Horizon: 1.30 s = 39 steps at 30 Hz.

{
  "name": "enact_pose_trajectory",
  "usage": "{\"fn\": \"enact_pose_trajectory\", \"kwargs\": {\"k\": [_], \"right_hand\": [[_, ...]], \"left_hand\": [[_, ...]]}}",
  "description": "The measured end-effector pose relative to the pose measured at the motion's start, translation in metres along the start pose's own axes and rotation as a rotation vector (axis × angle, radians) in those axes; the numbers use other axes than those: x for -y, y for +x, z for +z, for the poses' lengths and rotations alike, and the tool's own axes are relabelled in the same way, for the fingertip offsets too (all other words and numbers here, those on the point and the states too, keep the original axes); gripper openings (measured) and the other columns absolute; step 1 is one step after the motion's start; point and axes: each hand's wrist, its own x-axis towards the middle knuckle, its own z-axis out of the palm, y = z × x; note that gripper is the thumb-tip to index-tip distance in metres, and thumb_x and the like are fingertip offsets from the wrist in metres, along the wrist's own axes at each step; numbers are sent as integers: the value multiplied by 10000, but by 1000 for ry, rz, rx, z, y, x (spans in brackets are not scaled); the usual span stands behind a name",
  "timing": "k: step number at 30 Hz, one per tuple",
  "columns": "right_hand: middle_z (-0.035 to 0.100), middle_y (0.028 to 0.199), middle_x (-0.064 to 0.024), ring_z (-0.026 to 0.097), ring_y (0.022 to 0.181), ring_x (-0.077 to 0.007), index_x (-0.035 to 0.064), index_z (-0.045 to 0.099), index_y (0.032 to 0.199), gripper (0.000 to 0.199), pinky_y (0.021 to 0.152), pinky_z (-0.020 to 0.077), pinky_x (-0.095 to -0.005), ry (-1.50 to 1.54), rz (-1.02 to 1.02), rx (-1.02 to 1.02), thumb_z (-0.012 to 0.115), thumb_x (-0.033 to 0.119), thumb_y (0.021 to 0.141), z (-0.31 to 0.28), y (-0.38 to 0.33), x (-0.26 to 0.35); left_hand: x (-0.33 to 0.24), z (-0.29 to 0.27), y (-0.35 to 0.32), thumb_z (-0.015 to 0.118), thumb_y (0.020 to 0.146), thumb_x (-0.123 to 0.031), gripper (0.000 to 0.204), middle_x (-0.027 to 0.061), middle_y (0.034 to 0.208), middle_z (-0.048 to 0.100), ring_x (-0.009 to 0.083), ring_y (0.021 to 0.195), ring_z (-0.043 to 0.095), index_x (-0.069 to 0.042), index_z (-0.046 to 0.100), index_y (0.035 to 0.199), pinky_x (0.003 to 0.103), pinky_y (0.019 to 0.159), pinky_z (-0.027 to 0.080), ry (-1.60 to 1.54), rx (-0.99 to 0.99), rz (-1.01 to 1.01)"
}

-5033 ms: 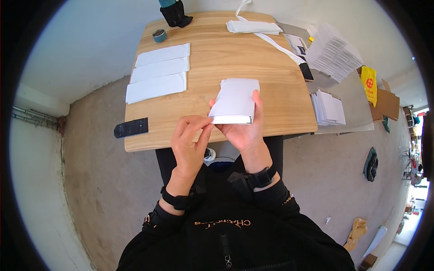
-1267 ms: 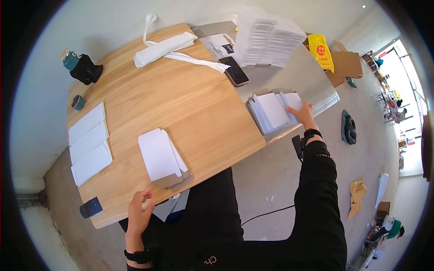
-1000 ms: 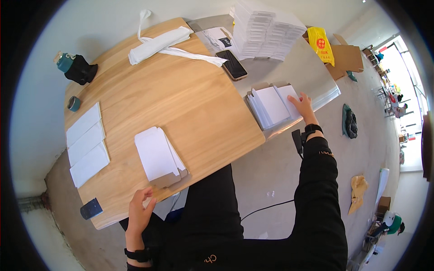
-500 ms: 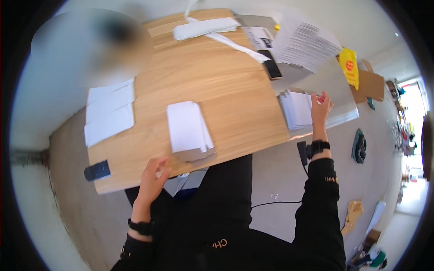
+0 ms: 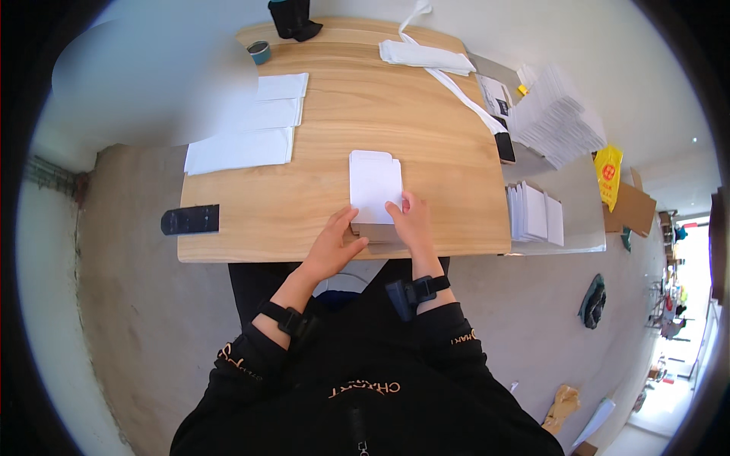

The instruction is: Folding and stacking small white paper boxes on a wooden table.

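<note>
A stack of flat white paper pieces (image 5: 374, 178) lies near the front edge of the wooden table (image 5: 441, 137), its lower layers showing brownish-grey at the near end. My left hand (image 5: 331, 245) is at the stack's near left corner, fingers and thumb apart, the fingertips against its edge. On the opposite side, my right hand (image 5: 413, 220) holds the stack's near right edge. Its thumb lies on the top piece and its other fingers curl along the side.
White sheets (image 5: 243, 148) overlap at the left. A dark flat object (image 5: 190, 220) sits at the front left edge. White strips (image 5: 426, 57) lie at the back. On the right side surface are more white pieces (image 5: 536, 215), a phone (image 5: 503, 144) and a tall paper pile (image 5: 559, 114).
My right hand has moved left from the pieces on the side surface to the middle stack. My left hand has come up to that stack's corner. The view has shifted.
</note>
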Motion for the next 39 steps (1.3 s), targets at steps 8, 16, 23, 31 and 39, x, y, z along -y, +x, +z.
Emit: {"fn": "enact_pose_trajectory", "kwargs": {"k": [8,16,23,31,39], "right_hand": [[565,1105,-216,563,1030,-324,-22,582,1151,518,902,456,-413,87,68,-145,714,307,774,12,-3,-13],[602,1138,-106,579,1048,-169,-46,440,1299,506,923,461,-318,981,260,111,670,123,880,-2,-61,94],[503,1347,-148,468,1274,-277,11,344,1413,765,1046,412,-434,1466,-28,540,615,497,888,-23,-63,92],[461,1354,-205,409,1298,-381,52,296,1441,1212,1030,429,-499,1601,-153,572,687,796,567,-34,-88,129],[501,1273,-195,491,1191,-330,25,344,1395,1186,1012,463,-439,1599,-290,574,728,766,552,-40,-90,142]], "left_hand": [[-22,-7,-2,687,850,-113,622,143,1367,478,268,1204,505,-45,403,1399,354,999,428,214,-201,158],[-37,-25,-7,643,888,-114,451,111,1219,557,133,953,579,5,471,1288,277,784,498,-565,-475,-77],[-88,-69,-32,636,915,-171,395,30,956,633,63,754,567,-15,500,1251,187,579,456,-1008,19,-313],[-122,-72,-48,616,907,-127,515,51,1043,627,75,852,585,-5,408,1361,215,665,490,-952,250,-293],[-131,-52,-60,633,859,-49,555,73,1193,580,134,1095,547,2,416,1368,282,949,424,-857,55,-133]]}}
